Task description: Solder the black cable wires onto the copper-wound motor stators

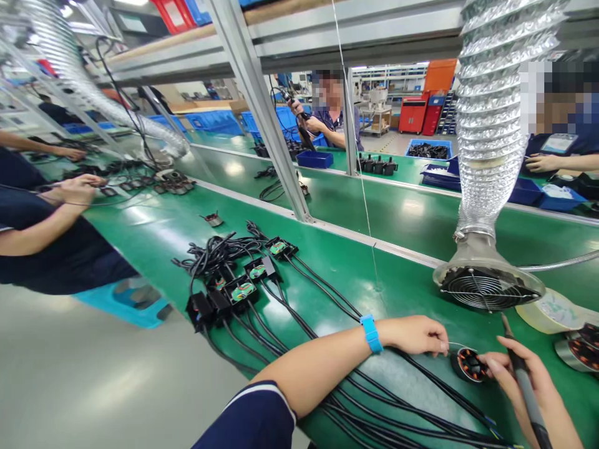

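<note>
My left hand (pixel 423 335), with a blue wrist strap (pixel 371 333), pinches a thin solder wire (pixel 461 345) that reaches toward a small round motor stator (pixel 469 365) with copper windings. My right hand (pixel 528 374) is closed around a soldering iron (pixel 525 386), its tip pointing up and away from the stator. Fingertips of that same hand touch the stator's right edge. Under my left forearm run several black cables (pixel 397 399), some with bare coloured ends at the lower right. They lead from black housings with green circuit boards (pixel 243 291).
A fume extractor hood (pixel 489 280) on a silver duct hangs just beyond my hands. Right of it lie a roll of tape (pixel 550 312) and another wound part (pixel 580 349). A metal post (pixel 264 112) rises from the green bench (pixel 163 218). Co-workers sit at left and across.
</note>
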`<state>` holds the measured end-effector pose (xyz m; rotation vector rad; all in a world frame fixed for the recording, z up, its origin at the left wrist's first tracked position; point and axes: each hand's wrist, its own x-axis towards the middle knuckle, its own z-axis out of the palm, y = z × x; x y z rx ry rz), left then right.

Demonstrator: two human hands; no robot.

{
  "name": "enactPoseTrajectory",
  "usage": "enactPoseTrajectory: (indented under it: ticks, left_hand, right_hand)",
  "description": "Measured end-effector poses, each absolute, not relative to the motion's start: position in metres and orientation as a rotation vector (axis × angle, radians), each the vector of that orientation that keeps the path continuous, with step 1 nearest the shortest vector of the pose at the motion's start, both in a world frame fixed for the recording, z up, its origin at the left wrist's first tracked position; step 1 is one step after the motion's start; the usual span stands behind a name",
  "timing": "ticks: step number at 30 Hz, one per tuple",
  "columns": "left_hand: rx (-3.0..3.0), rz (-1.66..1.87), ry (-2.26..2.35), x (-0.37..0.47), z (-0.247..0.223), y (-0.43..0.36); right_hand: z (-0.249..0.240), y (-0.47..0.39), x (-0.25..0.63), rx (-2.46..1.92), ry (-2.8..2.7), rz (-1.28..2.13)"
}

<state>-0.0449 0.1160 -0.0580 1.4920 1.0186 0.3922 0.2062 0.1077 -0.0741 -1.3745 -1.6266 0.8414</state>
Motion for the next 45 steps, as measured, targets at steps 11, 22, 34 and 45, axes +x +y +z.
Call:
enactPoseTrajectory:
  ticks: [11,22,34,45]
  left_hand:
    - [1.453,0.425,0.922,-0.065,-0.045,0.107]
    - [1.399,0.54,0.995,-0.036,-0.033,0.095]
    - [2.148,0.081,1.173,-0.023,-0.026,0.056]
    - [1.703,0.666,1.062,-0.05,-0.003,0.065]
  right_hand:
    - [-0.061,0.073,0.173,-1.262,-1.443,0.983]
    - [-0.063,0.051,0.168,-1.342,-1.86,0.776]
    - [-0.055,0.063,0.197,-1.236,-1.586,0.708]
    - [-0.019,0.039,0.166,-0.831,-1.351,1.141]
